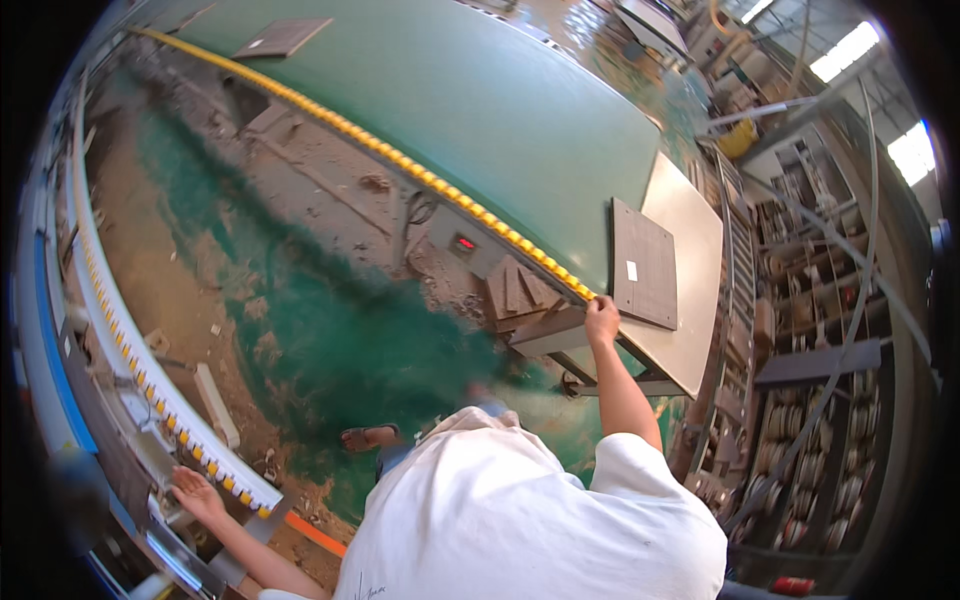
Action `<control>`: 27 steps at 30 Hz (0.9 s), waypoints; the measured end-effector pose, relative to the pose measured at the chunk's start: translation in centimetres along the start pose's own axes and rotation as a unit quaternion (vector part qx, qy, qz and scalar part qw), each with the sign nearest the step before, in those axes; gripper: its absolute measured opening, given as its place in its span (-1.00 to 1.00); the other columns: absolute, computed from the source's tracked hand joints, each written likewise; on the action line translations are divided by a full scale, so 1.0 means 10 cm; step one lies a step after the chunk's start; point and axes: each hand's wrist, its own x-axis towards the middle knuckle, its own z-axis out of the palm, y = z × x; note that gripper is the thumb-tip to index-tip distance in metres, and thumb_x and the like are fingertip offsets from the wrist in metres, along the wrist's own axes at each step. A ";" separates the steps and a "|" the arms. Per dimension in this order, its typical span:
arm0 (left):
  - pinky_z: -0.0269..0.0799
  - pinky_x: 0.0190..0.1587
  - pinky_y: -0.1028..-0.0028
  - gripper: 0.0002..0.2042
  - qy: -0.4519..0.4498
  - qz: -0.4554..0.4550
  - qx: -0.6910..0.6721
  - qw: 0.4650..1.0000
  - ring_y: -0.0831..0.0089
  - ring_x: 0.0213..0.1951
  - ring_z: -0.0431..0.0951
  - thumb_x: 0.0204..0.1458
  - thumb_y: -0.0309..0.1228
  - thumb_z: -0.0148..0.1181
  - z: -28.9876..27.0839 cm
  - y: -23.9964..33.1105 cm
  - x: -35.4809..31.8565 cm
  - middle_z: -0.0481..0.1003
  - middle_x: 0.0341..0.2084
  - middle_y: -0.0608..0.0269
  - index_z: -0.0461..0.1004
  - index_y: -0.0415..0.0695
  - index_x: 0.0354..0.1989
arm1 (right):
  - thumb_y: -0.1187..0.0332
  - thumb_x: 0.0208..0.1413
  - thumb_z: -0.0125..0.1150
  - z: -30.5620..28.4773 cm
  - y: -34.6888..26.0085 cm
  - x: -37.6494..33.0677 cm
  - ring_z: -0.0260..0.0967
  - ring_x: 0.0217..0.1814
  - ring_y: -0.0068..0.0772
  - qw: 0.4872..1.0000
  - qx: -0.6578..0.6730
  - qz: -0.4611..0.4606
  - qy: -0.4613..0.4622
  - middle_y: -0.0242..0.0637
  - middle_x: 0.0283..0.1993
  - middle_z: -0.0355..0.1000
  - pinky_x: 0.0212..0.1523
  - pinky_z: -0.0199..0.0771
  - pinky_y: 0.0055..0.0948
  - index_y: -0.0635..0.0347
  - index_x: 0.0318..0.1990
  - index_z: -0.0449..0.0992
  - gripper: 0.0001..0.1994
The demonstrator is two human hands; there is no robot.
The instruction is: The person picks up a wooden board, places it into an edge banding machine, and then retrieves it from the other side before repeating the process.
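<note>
1. Bracing between two conveyors: right hand (602, 320) rests fingers curled on the green bench (520, 110) edge, beside the dark panel (645, 265) lying flat there.
2. Left hand (195, 495), its grip open and fingers spread, presses the yellow roller rail (150, 400), likely for balance.

Panel (645, 263) lies on table (560, 120) (right), rail (150, 390) left.

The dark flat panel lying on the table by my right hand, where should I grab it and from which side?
Probably by its near edge. The dark panel lies flat on the grey table, so only its edges offer a hold. Its near edge sits just beyond the right hand, which rests at the table's corner by the yellow roller strip. Come from the person's side, slide fingers under that edge, then lift.
</note>
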 end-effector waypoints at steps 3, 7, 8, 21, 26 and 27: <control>0.57 -0.12 0.40 -0.65 0.074 -0.072 0.114 0.988 0.36 -0.09 0.57 0.29 -0.22 -0.03 0.96 -1.54 -0.53 0.58 -0.10 0.13 0.49 -0.27 -0.02 | 0.22 0.15 0.09 -0.13 0.50 0.69 0.42 0.08 -0.06 0.996 -0.087 0.018 0.023 -0.12 -0.04 0.51 0.08 0.40 -0.18 0.14 -0.01 0.52 -0.68; 0.56 -0.25 0.46 -0.73 0.136 -0.317 0.182 0.921 0.39 -0.24 0.57 0.25 -0.22 0.02 2.55 -3.93 -1.69 0.55 -0.31 0.20 0.51 -0.19 -0.22 | 0.11 0.18 0.11 -0.20 1.49 1.37 0.12 0.36 -0.01 0.988 -0.147 -0.034 0.022 -0.07 0.24 0.30 0.31 0.15 -0.10 0.15 0.16 0.41 -0.54; 0.56 -0.25 0.44 -0.72 0.107 -0.387 0.191 0.896 0.36 -0.25 0.57 0.25 -0.21 0.02 2.71 -4.33 -1.99 0.55 -0.31 0.20 0.50 -0.19 -0.22 | 0.07 0.19 0.10 -0.22 1.65 1.51 0.07 0.40 0.01 0.987 -0.155 -0.038 0.027 -0.05 0.29 0.25 0.35 0.08 -0.07 0.15 0.20 0.37 -0.50; 0.47 -0.07 0.39 -0.57 -0.320 -0.612 0.582 0.430 0.40 -0.10 0.56 0.27 -0.14 0.01 4.04 -7.59 -3.60 0.53 -0.05 0.15 0.34 -0.20 0.17 | 0.11 0.17 0.11 -1.62 3.82 -0.33 0.15 0.31 0.19 0.960 -0.181 0.098 0.188 0.15 0.23 0.27 0.31 0.09 0.00 0.36 0.17 0.35 -0.46; 0.46 -0.16 0.40 -0.57 -0.478 -0.582 0.561 0.343 0.43 -0.08 0.51 0.13 -0.12 0.18 4.39 -8.28 -4.36 0.53 -0.08 0.13 0.49 -0.18 0.04 | -0.31 0.15 -0.02 -2.29 4.55 -0.87 0.34 0.16 -0.04 0.770 0.205 0.599 0.076 0.08 0.20 0.35 0.19 0.32 -0.22 0.57 0.17 0.31 -0.11; 0.46 -0.09 0.39 -0.41 -0.462 -0.609 0.505 0.401 0.36 -0.02 0.49 0.10 -0.09 0.23 4.21 -8.29 -4.45 0.50 0.01 0.03 0.35 -0.25 0.20 | -0.35 0.12 -0.02 -2.33 4.42 -0.85 0.36 0.14 -0.06 0.774 0.177 0.605 0.061 0.07 0.18 0.37 0.18 0.33 -0.22 0.58 0.15 0.33 -0.08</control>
